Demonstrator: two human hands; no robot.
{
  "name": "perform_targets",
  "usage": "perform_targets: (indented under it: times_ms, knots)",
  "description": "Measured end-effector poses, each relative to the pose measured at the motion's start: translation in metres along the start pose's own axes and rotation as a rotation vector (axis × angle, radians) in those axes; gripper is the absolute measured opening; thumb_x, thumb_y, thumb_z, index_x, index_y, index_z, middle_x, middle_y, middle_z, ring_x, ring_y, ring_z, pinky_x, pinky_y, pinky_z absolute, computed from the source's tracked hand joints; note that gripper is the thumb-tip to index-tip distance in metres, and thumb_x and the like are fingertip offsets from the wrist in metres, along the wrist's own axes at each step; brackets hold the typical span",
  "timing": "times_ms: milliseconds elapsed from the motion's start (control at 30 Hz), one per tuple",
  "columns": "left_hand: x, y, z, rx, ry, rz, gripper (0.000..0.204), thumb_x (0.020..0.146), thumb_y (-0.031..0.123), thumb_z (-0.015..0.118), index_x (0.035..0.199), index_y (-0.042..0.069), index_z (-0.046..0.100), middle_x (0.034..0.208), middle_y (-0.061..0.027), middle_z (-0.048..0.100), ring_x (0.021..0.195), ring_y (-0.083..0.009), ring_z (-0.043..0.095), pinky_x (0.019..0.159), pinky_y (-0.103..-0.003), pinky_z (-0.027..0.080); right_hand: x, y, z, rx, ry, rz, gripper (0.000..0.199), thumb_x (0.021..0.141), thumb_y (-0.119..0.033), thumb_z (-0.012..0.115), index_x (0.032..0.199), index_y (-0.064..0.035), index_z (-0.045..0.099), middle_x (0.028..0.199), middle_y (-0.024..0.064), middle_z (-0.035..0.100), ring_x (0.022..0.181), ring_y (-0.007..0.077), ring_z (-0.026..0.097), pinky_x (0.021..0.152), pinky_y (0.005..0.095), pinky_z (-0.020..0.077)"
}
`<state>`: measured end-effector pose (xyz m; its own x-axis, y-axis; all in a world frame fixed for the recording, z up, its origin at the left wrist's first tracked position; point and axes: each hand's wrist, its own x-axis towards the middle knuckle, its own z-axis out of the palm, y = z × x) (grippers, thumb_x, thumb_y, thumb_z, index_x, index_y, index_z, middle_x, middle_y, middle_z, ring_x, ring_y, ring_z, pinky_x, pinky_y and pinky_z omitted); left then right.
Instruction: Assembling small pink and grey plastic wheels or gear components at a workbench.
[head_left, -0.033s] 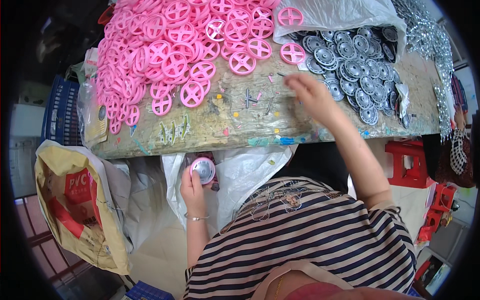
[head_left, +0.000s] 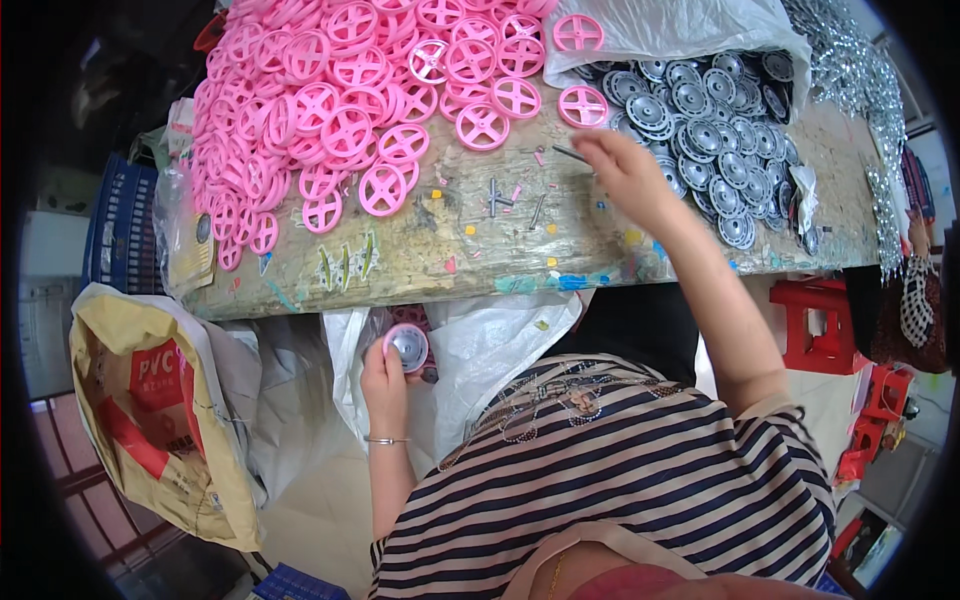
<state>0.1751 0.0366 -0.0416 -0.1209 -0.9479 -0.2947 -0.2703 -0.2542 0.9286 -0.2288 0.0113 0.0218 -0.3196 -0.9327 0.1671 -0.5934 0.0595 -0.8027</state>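
My left hand [head_left: 385,378] is below the table edge and holds an assembled pink wheel with a silver hub [head_left: 407,347] over an open white plastic bag [head_left: 490,345]. My right hand [head_left: 628,172] reaches across the worn wooden table [head_left: 450,255] and pinches a thin metal pin [head_left: 570,153] beside a heap of grey-and-black round hubs [head_left: 712,125]. A large pile of pink spoked wheels [head_left: 330,110] covers the table's left and far side. Two or three loose pins [head_left: 497,198] lie between the pile and my right hand.
A tan sack with red print [head_left: 150,420] stands open at the lower left. A blue crate [head_left: 118,230] sits left of the table. Red plastic stools [head_left: 828,320] stand at the right. Shiny metal parts [head_left: 862,70] are heaped along the table's right edge.
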Motion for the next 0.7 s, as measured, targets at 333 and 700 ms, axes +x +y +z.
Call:
perform_targets:
  times_ms: [333,700]
  knots:
    - [0.011,0.06,0.046,0.031,-0.188,-0.11,0.035,0.098,0.023,0.048,0.122,-0.001,0.054,0.098,-0.0161,0.067,0.088,-0.0178,0.065,0.068,-0.026,0.053,0.031,-0.004,0.002,-0.063,-0.067,-0.088,0.013,0.086,-0.011,0.062,0.09,-0.0008,0.055,0.077,0.0119,0.056,0.069,0.0213,0.052,0.064,0.0317,0.0433]
    - [0.039,0.091,0.144,-0.608,-0.475,-0.006,0.037,0.103,0.02,0.035,0.133,0.0,0.038,0.117,-0.0158,0.055,0.102,-0.0262,0.062,0.079,-0.039,0.059,-0.031,-0.023,0.001,0.013,-0.05,-0.295,0.016,0.082,-0.007,0.063,0.097,-0.0023,0.062,0.091,0.0133,0.058,0.086,0.0312,0.057,0.076,0.0367,0.0469]
